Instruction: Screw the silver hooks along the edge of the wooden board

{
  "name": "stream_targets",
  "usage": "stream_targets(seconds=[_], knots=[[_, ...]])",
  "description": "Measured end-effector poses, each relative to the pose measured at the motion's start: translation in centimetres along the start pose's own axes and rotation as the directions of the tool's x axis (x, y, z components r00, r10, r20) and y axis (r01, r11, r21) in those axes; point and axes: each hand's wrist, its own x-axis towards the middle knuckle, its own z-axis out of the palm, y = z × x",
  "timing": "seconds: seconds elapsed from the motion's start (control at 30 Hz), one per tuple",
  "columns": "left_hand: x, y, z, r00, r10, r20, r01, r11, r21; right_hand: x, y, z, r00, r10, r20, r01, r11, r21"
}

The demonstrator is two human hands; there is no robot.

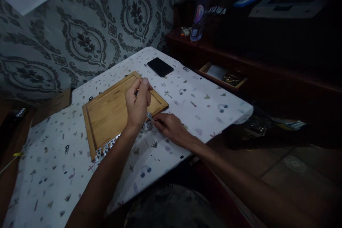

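Note:
My left hand [138, 102] hovers over the near edge of a wooden tray [107, 114], its fingers pinched round a thin dark tool I cannot make out. My right hand [168, 125] rests on the patterned tablecloth [205, 114] beside the tray's corner, its fingers pressed on the end of a strip of small metal pieces [108, 146] that runs along the tray's near edge. The strip's middle is hidden behind my left wrist.
A black phone [160, 67] lies on the table beyond the tray. A dark wooden shelf at right carries a plastic bottle [199, 16] and an open drawer [223, 74]. Patterned wallpaper is behind the table. The floor is at lower right.

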Motion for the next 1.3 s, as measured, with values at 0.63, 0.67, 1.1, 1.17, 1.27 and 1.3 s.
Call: stream_targets(seconds=[0.63, 0.67, 1.1, 1.17, 1.27, 1.3], knots=[[-0.1, 0.6, -0.3, 0.999, -0.032, -0.032, 0.029, 0.997, -0.076, 0.3, 0.3, 0.4, 1.0, -0.016, 0.002, 0.016, 0.999, -0.044], [-0.1, 0.6, -0.3, 0.999, -0.033, -0.034, 0.03, 0.997, -0.074, 0.2, 0.3, 0.4, 1.0, -0.016, 0.004, 0.016, 0.999, -0.046], [0.0, 0.9, -0.3, 0.999, -0.039, -0.006, 0.038, 0.995, -0.097, 0.0, -0.2, 0.0, 0.999, -0.038, 0.004, 0.038, 0.996, -0.08], [0.3, 0.8, -0.3, 0.999, -0.042, 0.02, 0.044, 0.993, -0.106, -0.1, -0.2, 0.0, 0.999, -0.038, 0.006, 0.039, 0.996, -0.077], [0.7, 0.8, -0.5, 0.991, -0.067, 0.115, 0.082, 0.988, -0.13, -0.1, -0.2, 0.0, 0.999, -0.047, -0.001, 0.047, 0.997, -0.068], [0.8, 0.8, -0.6, 0.985, -0.08, 0.151, 0.1, 0.986, -0.135, -0.1, -0.3, -0.1, 0.999, -0.047, -0.005, 0.047, 0.997, -0.066]])
